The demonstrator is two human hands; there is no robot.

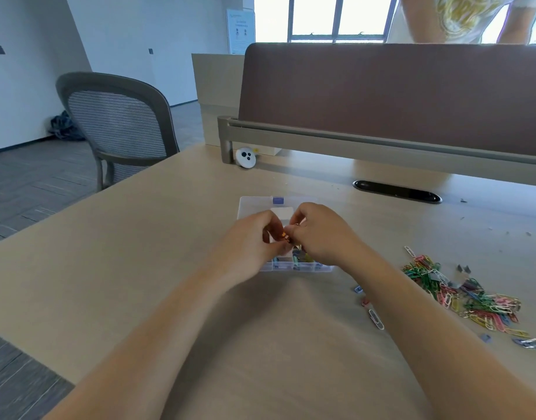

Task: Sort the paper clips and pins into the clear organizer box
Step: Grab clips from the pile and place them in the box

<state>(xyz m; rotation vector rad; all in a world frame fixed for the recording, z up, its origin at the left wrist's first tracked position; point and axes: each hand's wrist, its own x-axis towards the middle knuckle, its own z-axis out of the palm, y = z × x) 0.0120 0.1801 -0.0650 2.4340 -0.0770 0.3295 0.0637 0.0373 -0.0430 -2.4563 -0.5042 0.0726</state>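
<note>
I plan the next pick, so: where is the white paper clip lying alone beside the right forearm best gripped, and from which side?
Probably from straight above, pinching the white paper clip across its long wires near the middle. It lies flat on the table, apart from the pile, so nothing crowds the grip.

Hands: your left hand [254, 237] and right hand [318, 234] met over the clear organizer box [251, 204], fingers curled, both pinching a small orange piece [283, 236] too tiny to tell clip from pin.
Box: it lay on the tabletop [139, 253] straight ahead of you, with coloured bits in its near compartments.
Pile: mixed-colour paper clips [460, 295] lay heaped to your right, well apart from the box.
Strays: a white clip [375, 319] lay between box and pile.
Far edge: a brown divider panel [381, 95] stood there, with a mesh chair [118, 122] to your left.
</note>
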